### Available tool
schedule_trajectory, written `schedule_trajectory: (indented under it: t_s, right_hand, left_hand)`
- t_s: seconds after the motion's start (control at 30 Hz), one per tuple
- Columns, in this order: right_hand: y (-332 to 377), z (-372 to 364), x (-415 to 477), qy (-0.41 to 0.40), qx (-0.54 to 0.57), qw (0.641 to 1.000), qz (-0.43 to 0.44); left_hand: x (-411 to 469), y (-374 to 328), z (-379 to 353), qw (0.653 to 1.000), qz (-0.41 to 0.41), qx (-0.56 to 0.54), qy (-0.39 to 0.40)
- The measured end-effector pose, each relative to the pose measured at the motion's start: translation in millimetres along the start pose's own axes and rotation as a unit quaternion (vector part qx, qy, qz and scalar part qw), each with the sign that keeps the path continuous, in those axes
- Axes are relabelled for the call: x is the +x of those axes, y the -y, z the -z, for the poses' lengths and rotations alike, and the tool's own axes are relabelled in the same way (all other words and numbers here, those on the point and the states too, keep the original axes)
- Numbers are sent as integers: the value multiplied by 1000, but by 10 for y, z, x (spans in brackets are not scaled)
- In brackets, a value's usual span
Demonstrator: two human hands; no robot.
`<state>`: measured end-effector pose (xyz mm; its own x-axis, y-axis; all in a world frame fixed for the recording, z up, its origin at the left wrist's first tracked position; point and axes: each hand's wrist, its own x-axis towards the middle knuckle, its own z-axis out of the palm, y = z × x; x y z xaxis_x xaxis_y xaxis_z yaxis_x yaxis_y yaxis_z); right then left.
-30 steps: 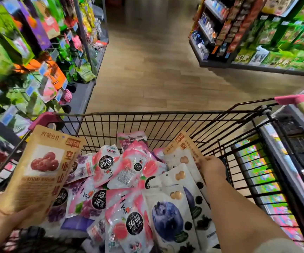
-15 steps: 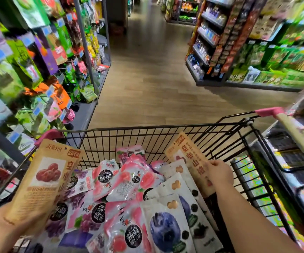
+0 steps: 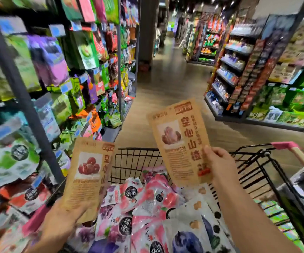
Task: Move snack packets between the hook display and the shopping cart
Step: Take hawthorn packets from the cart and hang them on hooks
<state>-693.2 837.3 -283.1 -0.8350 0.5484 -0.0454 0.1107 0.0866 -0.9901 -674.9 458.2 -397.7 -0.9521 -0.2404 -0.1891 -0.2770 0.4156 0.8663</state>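
Lifted out of the shopping cart (image 3: pixel 134 161) since half a second ago, one brown snack packet (image 3: pixel 179 143) now stands upright above the pile, pinched at its lower right edge by the right hand (image 3: pixel 219 164). The left hand (image 3: pixel 61 221) grips a second brown packet (image 3: pixel 88 179) by its bottom, over the cart's left rim and just beside the hook display (image 3: pixel 60 73). Pink, purple and blue packets (image 3: pixel 147 207) fill the cart.

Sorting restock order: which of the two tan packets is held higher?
The right-hand packet, in the right hand; the left-hand packet sits lower, by the hook display.
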Motion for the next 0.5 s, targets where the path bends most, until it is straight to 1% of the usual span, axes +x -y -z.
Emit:
schedule_trajectory:
  t_s: [0.03, 0.13, 0.23, 0.37, 0.5]
  right_hand:
    - [75, -173, -46, 23, 24, 999, -9]
    - [232, -706, -190, 97, 77, 991, -48]
    - [349, -1210, -380, 173, 124, 973, -84]
    - [503, -1785, -666, 253, 155, 948, -117]
    - [591, -2257, -917, 316, 140, 932, -113]
  left_hand:
    - [-80, -93, 53, 1000, -10, -20, -8]
    - [-150, -338, 213, 989, -33, -143, 5]
    - [-163, -460, 480, 977, -70, -203, 11]
    - [-219, -487, 890, 957, -58, -278, -51]
    - [-342, -463, 1224, 938, -59, -323, -112]
